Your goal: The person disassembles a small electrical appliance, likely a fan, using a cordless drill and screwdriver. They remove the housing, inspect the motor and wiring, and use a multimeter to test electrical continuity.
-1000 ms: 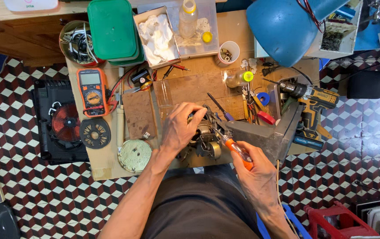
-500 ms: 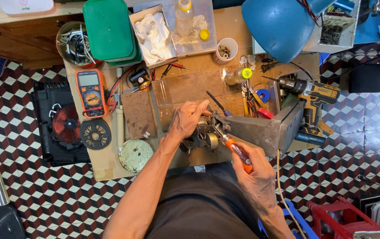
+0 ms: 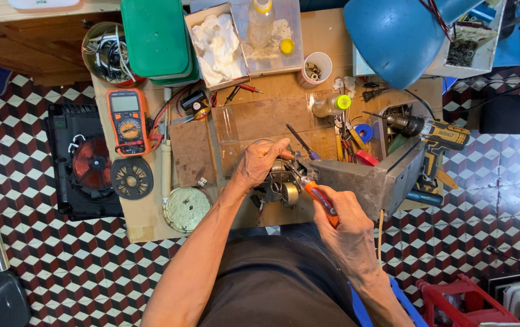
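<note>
At the far left, on the checkered tile floor [image 3: 17, 151], a black appliance with a red copper coil [image 3: 90, 163] lies open beside my wooden bench [image 3: 272, 115]. On the bench's left edge sit an orange multimeter [image 3: 126, 121], a black round disc [image 3: 131, 178] and a pale round dial plate [image 3: 186, 209].

My left hand [image 3: 260, 163] rests over the small metal mechanism [image 3: 281, 184] near the bench's front edge, fingers curled around its top and thumb stretched toward the right. Most of the mechanism is hidden under my palm, so I cannot make out what it is.

My right hand [image 3: 348, 233] is wrapped tight around the orange handle of a tool [image 3: 317, 197], its tip set against the mechanism. The tip is too small and crowded to tell its kind.

Right of that stands a grey metal block [image 3: 369, 178], then a yellow-and-black cordless drill [image 3: 439, 136]. A blue lamp shade [image 3: 399, 36] covers the bench's back corner. A red crate [image 3: 466, 303] is cut off at the lower edge.
</note>
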